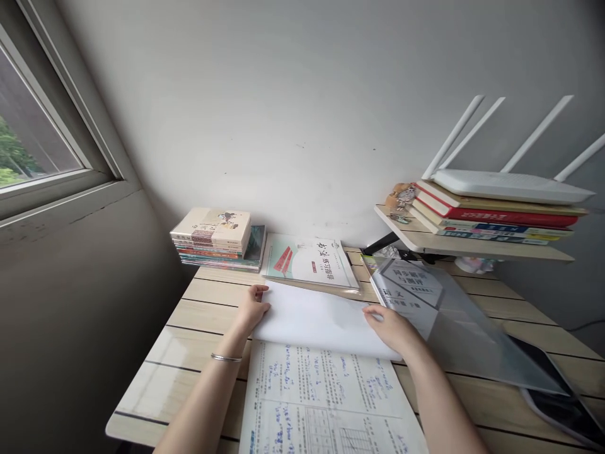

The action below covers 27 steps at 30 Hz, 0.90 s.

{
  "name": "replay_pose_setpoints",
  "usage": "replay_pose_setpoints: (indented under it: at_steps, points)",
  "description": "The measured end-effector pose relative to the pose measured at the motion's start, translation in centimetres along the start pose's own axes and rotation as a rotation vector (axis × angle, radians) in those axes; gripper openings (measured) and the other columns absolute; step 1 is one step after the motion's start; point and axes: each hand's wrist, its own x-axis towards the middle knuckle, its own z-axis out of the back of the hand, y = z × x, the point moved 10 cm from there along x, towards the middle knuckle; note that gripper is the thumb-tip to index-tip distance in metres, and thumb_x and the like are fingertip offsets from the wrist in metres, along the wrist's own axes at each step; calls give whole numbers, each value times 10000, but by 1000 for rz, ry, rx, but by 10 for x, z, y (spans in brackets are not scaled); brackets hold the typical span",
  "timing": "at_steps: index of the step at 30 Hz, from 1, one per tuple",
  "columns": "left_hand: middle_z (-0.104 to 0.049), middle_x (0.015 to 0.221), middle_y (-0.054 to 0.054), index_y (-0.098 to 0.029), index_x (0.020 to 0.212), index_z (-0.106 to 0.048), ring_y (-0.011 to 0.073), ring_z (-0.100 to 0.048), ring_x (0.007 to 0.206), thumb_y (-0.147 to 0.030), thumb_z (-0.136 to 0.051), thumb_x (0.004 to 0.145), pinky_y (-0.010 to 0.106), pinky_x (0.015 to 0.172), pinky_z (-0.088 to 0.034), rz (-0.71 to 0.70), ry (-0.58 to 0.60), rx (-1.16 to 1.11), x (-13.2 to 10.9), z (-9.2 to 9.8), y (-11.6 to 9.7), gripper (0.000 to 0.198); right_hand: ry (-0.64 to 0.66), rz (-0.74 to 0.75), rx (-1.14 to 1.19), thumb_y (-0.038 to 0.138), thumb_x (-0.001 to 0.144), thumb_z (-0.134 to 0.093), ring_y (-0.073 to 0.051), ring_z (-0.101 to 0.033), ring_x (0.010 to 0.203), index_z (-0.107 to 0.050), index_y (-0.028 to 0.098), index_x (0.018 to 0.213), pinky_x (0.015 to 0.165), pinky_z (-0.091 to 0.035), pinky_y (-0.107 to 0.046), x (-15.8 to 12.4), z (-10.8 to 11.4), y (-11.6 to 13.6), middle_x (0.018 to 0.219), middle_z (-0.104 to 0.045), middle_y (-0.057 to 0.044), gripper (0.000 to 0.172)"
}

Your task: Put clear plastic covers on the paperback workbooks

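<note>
A blank white sheet of paper (316, 320) is stretched between my two hands, its lower edge curving over a printed worksheet (326, 403) marked with blue handwriting. Whether the blank part belongs to the same worksheet, folded over, I cannot tell. My left hand (254, 309) pinches the sheet near its far left corner, with a silver bangle on the wrist. At the far right corner my right hand (390, 325) pinches it between thumb and fingers. Just beyond the sheet lies a booklet (309, 265) with a green and white cover.
A clear plastic sheet (482, 328) covers part of a grey-and-white workbook (409, 290) on the right, near a dark tablet-like device (562, 403). Stacked books (212, 236) stand back left. A raised shelf (472, 243) bears books and a white router (510, 186).
</note>
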Motion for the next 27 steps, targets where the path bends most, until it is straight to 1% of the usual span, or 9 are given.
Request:
replay_pose_setpoints:
  at_steps: [4, 8, 12, 14, 16, 18, 20, 23, 27]
  points:
    - [-655, 985, 96, -143, 929, -590, 128, -614, 702, 32, -554, 529, 197, 543, -440, 2, 27, -78, -1, -3, -2, 438, -38, -1, -9, 321, 685, -549, -197, -627, 685, -715, 267, 796, 604, -429, -269, -8, 11, 5, 822, -719, -21, 207]
    - [-618, 1150, 103, -163, 976, -580, 129, -619, 749, 28, -542, 510, 198, 571, -446, -48, 30, -134, -4, -4, -9, 505, -36, -14, -31, 323, 724, -524, -196, -630, 693, -713, 270, 835, 606, -443, -271, -21, 18, -2, 806, -710, -12, 225]
    - [-604, 1182, 81, -185, 983, -573, 134, -615, 787, 2, -518, 495, 190, 567, -435, -114, 75, -164, -8, -10, -15, 526, -70, 37, -245, 318, 740, -550, -247, -616, 880, -709, 237, 893, 728, -462, -337, -34, 21, 8, 1045, -657, -89, 235]
    - [-604, 1167, 75, -186, 962, -573, 133, -610, 784, -16, -512, 488, 186, 557, -423, -137, 90, -172, -9, -11, -18, 508, -162, 99, -382, 326, 746, -565, -305, -559, 1017, -693, 223, 965, 773, -448, -405, -40, 27, 35, 1226, -560, -130, 274]
    - [-601, 1153, 75, -184, 955, -573, 123, -603, 761, -31, -516, 485, 184, 554, -417, -148, 95, -186, -11, -11, -21, 498, -179, 251, -407, 337, 803, -520, -310, -490, 1126, -657, 226, 1050, 824, -423, -424, -44, 22, 80, 1310, -496, -124, 303]
    - [-597, 1148, 76, -184, 962, -575, 111, -595, 735, -45, -527, 488, 185, 554, -415, -163, 100, -208, -13, -11, -25, 497, -103, 419, -357, 352, 874, -438, -266, -457, 1173, -607, 219, 1133, 901, -378, -398, -45, 4, 127, 1292, -513, -109, 336]
    - [-594, 1154, 75, -188, 973, -577, 104, -591, 717, -56, -538, 489, 188, 555, -416, -181, 97, -222, -14, -9, -29, 502, 2, 443, -335, 413, 898, -402, -268, -465, 1159, -579, 216, 1154, 919, -344, -413, -38, -15, 156, 1255, -540, -113, 368]
    - [-590, 1179, 79, -201, 1020, -570, 105, -600, 730, -56, -564, 496, 202, 595, -444, -196, 81, -241, -14, -7, -29, 543, 70, 400, -340, 474, 911, -371, -276, -501, 1110, -582, 197, 1115, 903, -320, -423, -25, -34, 174, 1152, -599, -126, 403]
    - [-596, 1178, 95, -222, 1164, -507, 130, -632, 798, -80, -630, 576, 234, 659, -480, -150, 59, -329, -7, -4, -17, 618, -15, 411, -352, 421, 932, -366, -233, -579, 988, -632, 187, 947, 824, -337, -337, -24, -29, 175, 1003, -663, -105, 354]
